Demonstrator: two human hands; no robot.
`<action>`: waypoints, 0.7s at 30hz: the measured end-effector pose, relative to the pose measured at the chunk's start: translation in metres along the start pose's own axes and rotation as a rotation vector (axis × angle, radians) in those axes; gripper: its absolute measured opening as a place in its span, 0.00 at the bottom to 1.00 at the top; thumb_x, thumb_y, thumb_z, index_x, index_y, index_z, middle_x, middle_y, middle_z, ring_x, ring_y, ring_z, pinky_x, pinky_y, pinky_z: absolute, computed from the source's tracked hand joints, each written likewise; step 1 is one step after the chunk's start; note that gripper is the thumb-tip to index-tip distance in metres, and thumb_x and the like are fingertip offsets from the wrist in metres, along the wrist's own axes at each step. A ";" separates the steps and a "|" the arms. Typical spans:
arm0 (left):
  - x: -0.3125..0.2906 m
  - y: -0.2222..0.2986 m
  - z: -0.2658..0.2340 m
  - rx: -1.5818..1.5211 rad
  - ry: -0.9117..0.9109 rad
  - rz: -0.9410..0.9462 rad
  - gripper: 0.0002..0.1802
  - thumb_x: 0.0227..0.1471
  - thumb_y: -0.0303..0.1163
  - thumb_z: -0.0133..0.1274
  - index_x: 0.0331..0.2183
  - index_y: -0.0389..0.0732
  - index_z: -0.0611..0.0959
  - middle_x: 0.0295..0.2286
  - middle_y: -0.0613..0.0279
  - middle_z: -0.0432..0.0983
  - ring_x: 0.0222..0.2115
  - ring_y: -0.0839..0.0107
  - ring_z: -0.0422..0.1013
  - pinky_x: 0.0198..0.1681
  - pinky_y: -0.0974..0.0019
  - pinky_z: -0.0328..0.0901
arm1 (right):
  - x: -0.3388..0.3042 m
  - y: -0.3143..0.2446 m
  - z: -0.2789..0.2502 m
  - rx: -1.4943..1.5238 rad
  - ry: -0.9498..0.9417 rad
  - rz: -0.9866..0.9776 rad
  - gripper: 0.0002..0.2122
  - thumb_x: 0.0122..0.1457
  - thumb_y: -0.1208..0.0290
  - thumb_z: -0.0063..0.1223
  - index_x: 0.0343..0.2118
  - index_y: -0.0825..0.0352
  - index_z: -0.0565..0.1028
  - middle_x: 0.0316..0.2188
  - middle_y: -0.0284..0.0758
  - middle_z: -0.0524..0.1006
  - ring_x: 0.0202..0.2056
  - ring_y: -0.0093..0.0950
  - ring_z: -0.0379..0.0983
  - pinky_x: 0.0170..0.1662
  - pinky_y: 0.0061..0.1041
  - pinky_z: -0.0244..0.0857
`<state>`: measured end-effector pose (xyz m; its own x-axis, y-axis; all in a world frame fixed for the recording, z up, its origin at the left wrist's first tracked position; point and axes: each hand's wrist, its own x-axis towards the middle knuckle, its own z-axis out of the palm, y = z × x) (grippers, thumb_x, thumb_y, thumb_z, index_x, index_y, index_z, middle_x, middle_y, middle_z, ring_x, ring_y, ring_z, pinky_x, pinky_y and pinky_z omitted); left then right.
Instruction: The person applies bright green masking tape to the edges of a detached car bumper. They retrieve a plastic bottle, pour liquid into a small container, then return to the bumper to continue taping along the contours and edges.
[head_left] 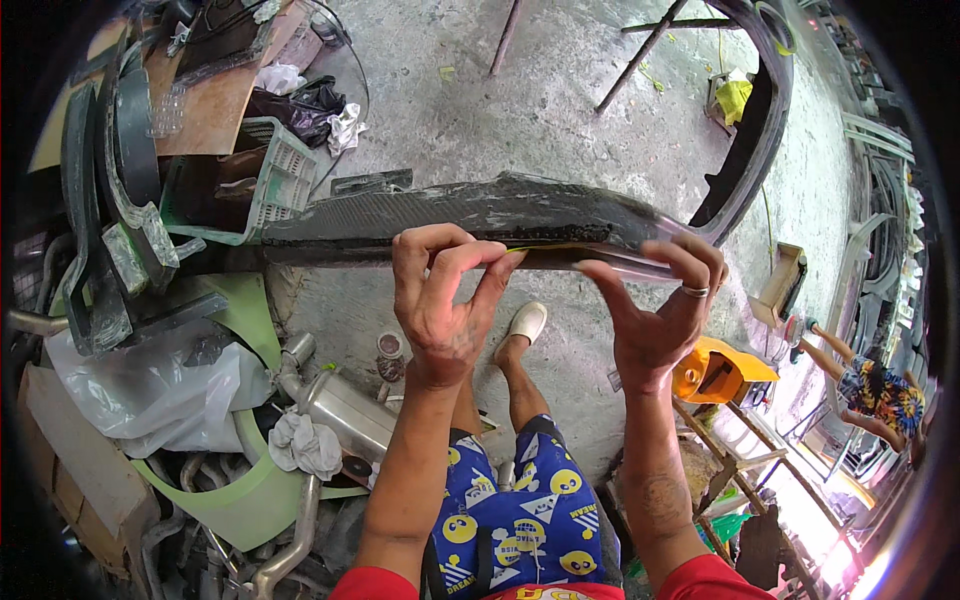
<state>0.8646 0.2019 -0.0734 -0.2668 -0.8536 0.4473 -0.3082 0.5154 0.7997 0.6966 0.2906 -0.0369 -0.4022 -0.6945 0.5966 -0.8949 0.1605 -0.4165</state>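
A long black panel, with a woven-looking texture and pale dusty smears, lies crosswise in front of me. Along its near edge runs a thin yellow-green strip, partly hidden by my fingers. My left hand pinches this strip between thumb and fingertips at the panel's middle. Farther right, my right hand, with a ring on one finger, curls its fingers over the panel's edge, the thumb lying lower and apart from them. Those right fingertips are slightly blurred.
A green plastic crate stands by the panel's left end. Metal exhaust parts and a plastic sheet pile up at left. An orange part sits at right, and a large black curved frame beyond. Another person is far right.
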 end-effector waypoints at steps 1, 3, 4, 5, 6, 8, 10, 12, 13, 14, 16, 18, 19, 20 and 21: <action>0.000 0.000 -0.001 0.004 -0.001 -0.006 0.13 0.41 0.22 0.72 0.31 0.39 0.84 0.31 0.61 0.73 0.32 0.67 0.71 0.34 0.65 0.67 | -0.004 0.004 0.001 0.030 -0.054 0.018 0.34 0.35 0.57 0.81 0.47 0.58 0.73 0.42 0.33 0.75 0.47 0.34 0.71 0.53 0.35 0.58; 0.000 -0.001 -0.001 0.008 -0.001 -0.003 0.13 0.41 0.22 0.72 0.31 0.39 0.85 0.31 0.61 0.73 0.32 0.67 0.71 0.34 0.65 0.67 | 0.003 0.004 0.006 0.060 -0.080 0.003 0.36 0.35 0.58 0.80 0.49 0.58 0.72 0.43 0.34 0.76 0.48 0.34 0.71 0.54 0.35 0.58; 0.000 -0.001 0.000 0.012 -0.001 -0.001 0.13 0.41 0.22 0.72 0.31 0.39 0.85 0.31 0.62 0.73 0.32 0.68 0.71 0.34 0.65 0.67 | 0.006 0.005 0.009 0.089 -0.107 -0.012 0.37 0.35 0.58 0.80 0.51 0.58 0.72 0.45 0.34 0.76 0.49 0.34 0.71 0.54 0.35 0.57; 0.000 -0.001 0.000 0.012 0.000 0.000 0.13 0.41 0.22 0.72 0.31 0.39 0.85 0.31 0.62 0.73 0.32 0.68 0.71 0.34 0.65 0.67 | 0.007 0.007 0.010 0.088 -0.106 -0.013 0.37 0.35 0.58 0.80 0.51 0.58 0.72 0.45 0.34 0.76 0.49 0.34 0.71 0.54 0.35 0.57; -0.001 -0.002 0.000 0.017 -0.001 -0.004 0.13 0.41 0.22 0.72 0.31 0.39 0.85 0.31 0.62 0.73 0.32 0.68 0.71 0.34 0.65 0.67 | 0.008 0.007 0.011 0.086 -0.111 -0.017 0.39 0.35 0.58 0.80 0.53 0.58 0.71 0.47 0.34 0.76 0.50 0.34 0.70 0.55 0.36 0.56; -0.001 -0.001 0.000 0.022 -0.003 -0.007 0.13 0.41 0.22 0.72 0.31 0.39 0.85 0.31 0.62 0.73 0.32 0.68 0.71 0.34 0.66 0.67 | 0.009 0.006 0.011 0.084 -0.115 -0.021 0.40 0.35 0.58 0.80 0.55 0.57 0.70 0.48 0.35 0.76 0.51 0.34 0.70 0.56 0.36 0.55; 0.000 0.000 -0.002 0.014 0.007 -0.019 0.13 0.40 0.23 0.72 0.31 0.39 0.86 0.31 0.62 0.73 0.32 0.69 0.71 0.33 0.66 0.67 | 0.012 0.003 0.010 0.053 -0.188 0.003 0.38 0.37 0.62 0.81 0.54 0.61 0.71 0.50 0.37 0.75 0.53 0.37 0.69 0.58 0.36 0.61; -0.002 -0.001 -0.002 0.011 0.002 -0.021 0.13 0.40 0.23 0.72 0.32 0.40 0.86 0.32 0.63 0.73 0.32 0.69 0.71 0.33 0.66 0.67 | 0.010 0.007 0.012 0.058 -0.175 0.007 0.39 0.36 0.60 0.80 0.54 0.59 0.71 0.49 0.35 0.76 0.52 0.35 0.70 0.57 0.36 0.57; -0.003 -0.002 -0.002 0.008 -0.004 -0.023 0.13 0.40 0.23 0.72 0.32 0.40 0.87 0.32 0.63 0.72 0.31 0.69 0.70 0.33 0.66 0.66 | 0.009 0.009 0.013 0.062 -0.163 0.012 0.39 0.36 0.59 0.79 0.55 0.57 0.70 0.49 0.33 0.76 0.50 0.33 0.71 0.56 0.36 0.53; -0.005 -0.003 -0.002 0.008 -0.002 -0.021 0.13 0.40 0.23 0.72 0.32 0.40 0.87 0.32 0.63 0.72 0.31 0.69 0.70 0.33 0.66 0.66 | 0.010 0.010 0.012 0.063 -0.160 0.011 0.39 0.36 0.59 0.79 0.55 0.57 0.70 0.49 0.33 0.76 0.50 0.33 0.71 0.56 0.36 0.53; -0.006 -0.005 -0.003 -0.013 -0.005 -0.042 0.15 0.40 0.23 0.72 0.34 0.43 0.88 0.33 0.64 0.72 0.32 0.70 0.70 0.33 0.67 0.65 | 0.012 0.010 0.013 0.085 -0.154 -0.038 0.38 0.36 0.60 0.79 0.53 0.57 0.71 0.48 0.33 0.76 0.50 0.32 0.71 0.56 0.36 0.53; -0.005 -0.003 -0.006 0.005 -0.012 -0.028 0.16 0.40 0.23 0.72 0.35 0.44 0.88 0.33 0.64 0.72 0.32 0.70 0.69 0.33 0.68 0.65 | 0.013 0.011 0.011 0.095 -0.165 -0.034 0.38 0.36 0.63 0.80 0.53 0.59 0.71 0.48 0.35 0.77 0.50 0.34 0.70 0.57 0.35 0.56; -0.005 -0.004 -0.007 0.023 -0.020 -0.016 0.16 0.40 0.23 0.73 0.35 0.46 0.89 0.33 0.65 0.71 0.32 0.70 0.69 0.33 0.68 0.64 | 0.013 0.011 0.011 0.103 -0.178 -0.028 0.37 0.35 0.65 0.81 0.52 0.61 0.72 0.48 0.37 0.77 0.51 0.36 0.70 0.57 0.35 0.60; -0.005 -0.005 -0.008 0.024 -0.018 -0.015 0.16 0.40 0.23 0.73 0.35 0.46 0.89 0.33 0.65 0.71 0.32 0.70 0.69 0.33 0.68 0.64 | 0.013 0.011 0.012 0.105 -0.177 -0.029 0.37 0.35 0.65 0.81 0.52 0.61 0.72 0.48 0.37 0.77 0.51 0.36 0.70 0.57 0.35 0.60; -0.004 -0.006 -0.008 0.031 -0.015 -0.005 0.17 0.40 0.24 0.73 0.36 0.47 0.89 0.33 0.65 0.71 0.32 0.70 0.69 0.33 0.69 0.64 | 0.014 0.011 0.011 0.106 -0.181 -0.031 0.37 0.35 0.65 0.81 0.52 0.61 0.72 0.48 0.37 0.77 0.51 0.36 0.70 0.57 0.35 0.60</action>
<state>0.8749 0.2022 -0.0766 -0.2787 -0.8552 0.4369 -0.3376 0.5131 0.7891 0.6836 0.2752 -0.0407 -0.3247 -0.8139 0.4818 -0.8773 0.0687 -0.4750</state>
